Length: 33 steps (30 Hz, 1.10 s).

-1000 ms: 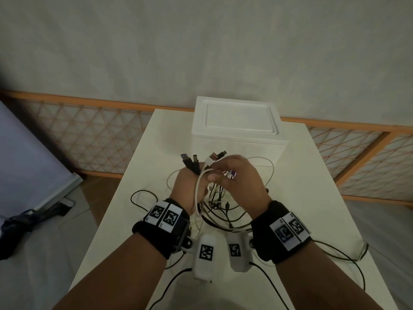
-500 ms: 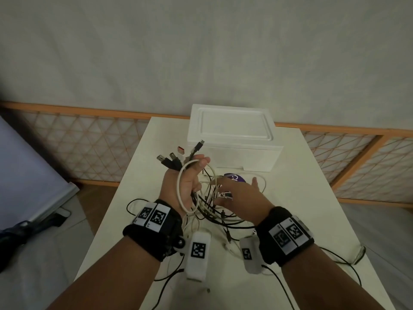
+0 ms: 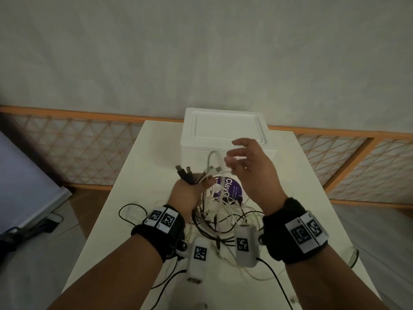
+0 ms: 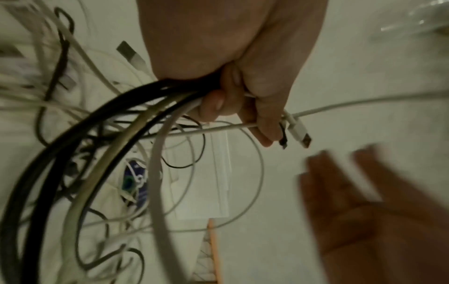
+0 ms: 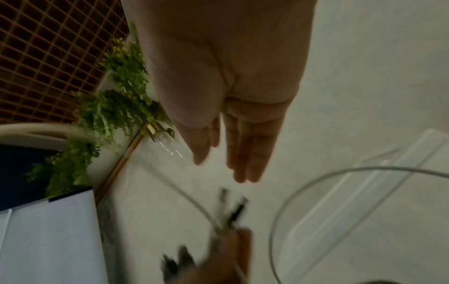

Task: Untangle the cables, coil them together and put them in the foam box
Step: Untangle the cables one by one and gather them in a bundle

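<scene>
My left hand (image 3: 187, 191) grips a bundle of black and white cables (image 3: 214, 211) near their plugs, which stick up out of the fist (image 4: 243, 100). The rest of the tangle hangs down and lies on the white table (image 3: 143, 175). A white cable loop (image 3: 212, 159) arches up between my hands. My right hand (image 3: 248, 166) hovers just right of the bundle, fingers straight and spread, holding nothing (image 5: 233, 149). The white foam box (image 3: 228, 130) stands with its lid on at the table's far end, right behind the hands.
A round purple-labelled object (image 3: 232, 189) lies on the table under the cables. Thin black cables (image 3: 129, 209) trail over the near table. An orange-framed lattice fence (image 3: 67, 144) runs behind the table, and a grey wall stands beyond it.
My right hand has lifted off the cable pile and risen towards the foam box, its fingers opening. My left hand still holds the bundle, a little further forward.
</scene>
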Tool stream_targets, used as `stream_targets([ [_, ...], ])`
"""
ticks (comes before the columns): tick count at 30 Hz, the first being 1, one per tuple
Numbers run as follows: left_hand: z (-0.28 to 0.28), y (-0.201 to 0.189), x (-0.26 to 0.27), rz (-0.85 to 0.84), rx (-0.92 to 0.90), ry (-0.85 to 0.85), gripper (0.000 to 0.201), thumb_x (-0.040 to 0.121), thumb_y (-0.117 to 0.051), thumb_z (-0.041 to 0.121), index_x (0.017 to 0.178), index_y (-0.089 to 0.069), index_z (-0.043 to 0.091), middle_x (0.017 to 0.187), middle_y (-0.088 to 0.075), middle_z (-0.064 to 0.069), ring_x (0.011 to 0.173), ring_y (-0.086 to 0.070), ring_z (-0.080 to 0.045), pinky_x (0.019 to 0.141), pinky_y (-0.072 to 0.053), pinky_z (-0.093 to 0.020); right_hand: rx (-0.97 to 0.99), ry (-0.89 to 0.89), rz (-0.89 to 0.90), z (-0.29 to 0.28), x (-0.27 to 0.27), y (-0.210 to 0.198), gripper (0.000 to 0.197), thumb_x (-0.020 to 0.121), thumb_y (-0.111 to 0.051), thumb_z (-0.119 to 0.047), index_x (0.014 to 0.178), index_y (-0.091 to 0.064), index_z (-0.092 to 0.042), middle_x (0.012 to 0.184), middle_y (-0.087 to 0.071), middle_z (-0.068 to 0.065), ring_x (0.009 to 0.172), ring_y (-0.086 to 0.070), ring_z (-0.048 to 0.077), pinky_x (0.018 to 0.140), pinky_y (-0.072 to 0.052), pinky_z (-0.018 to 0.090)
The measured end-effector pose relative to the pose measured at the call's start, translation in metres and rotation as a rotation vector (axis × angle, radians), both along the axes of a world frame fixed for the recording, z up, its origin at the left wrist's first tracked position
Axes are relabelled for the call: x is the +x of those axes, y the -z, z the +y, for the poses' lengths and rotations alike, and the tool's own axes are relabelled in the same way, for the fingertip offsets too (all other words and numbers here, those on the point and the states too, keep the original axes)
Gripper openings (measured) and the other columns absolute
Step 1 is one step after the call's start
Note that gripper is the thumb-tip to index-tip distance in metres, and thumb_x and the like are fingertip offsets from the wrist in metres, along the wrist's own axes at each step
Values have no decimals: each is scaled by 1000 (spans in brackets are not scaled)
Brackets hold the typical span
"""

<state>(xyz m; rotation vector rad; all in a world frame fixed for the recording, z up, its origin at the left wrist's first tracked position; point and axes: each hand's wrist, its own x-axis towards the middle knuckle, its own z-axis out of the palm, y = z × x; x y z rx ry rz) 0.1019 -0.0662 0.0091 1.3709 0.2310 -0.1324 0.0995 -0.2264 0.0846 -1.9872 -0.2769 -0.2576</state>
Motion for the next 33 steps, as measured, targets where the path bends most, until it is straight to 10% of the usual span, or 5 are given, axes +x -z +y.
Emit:
stream_targets([
  [9, -12, -28, -6, -145, -304, 84, 13, 77, -68, 1, 89, -69, 2, 65, -68, -5, 52, -62, -13, 44, -45, -20, -165, -148, 267, 19, -8, 33, 25, 94, -45, -4, 103, -62, -20, 81, -64, -6, 64, -64, 6, 58, -58, 35],
  [15, 7, 36, 4, -78, 394, 381, 13, 81, -76, 20, 83, -72, 32, 95, -72, 0, 93, -69, -24, 89, -55, -39, 274, 0, -8, 12, -10, -4, 30, 93, -41, -7, 86, -58, -31, 92, -64, 1, 73, -66, 16, 57, -56, 36],
  [21, 33, 65, 13, -2, 644, 301, 15, 80, -76, 25, 93, -70, 26, 90, -70, 6, 87, -64, -12, 76, -45, -21, 723, 5, -36, -15, -18, -33, 41, 102, -32, -9, 79, -61, -27, 92, -69, 11, 70, -64, 23, 54, -52, 29],
  [28, 64, 97, 32, 137, 963, 219, 31, 87, -66, 29, 113, -66, 13, 113, -67, -7, 105, -61, -27, 83, -42, -25, 514, 384, -471, -57, -30, -68, 10, 101, -34, -21, 102, -42, -27, 104, -64, 15, 69, -63, 26, 48, -45, 26],
  [33, 65, 99, 41, 164, 966, 163, 35, 88, -65, 33, 116, -68, 13, 114, -68, -11, 106, -62, -31, 88, -47, -31, 197, 493, -463, -78, -24, -58, 28, 96, -39, -8, 105, -48, -34, 109, -60, -10, 97, -62, 11, 79, -55, 32],
])
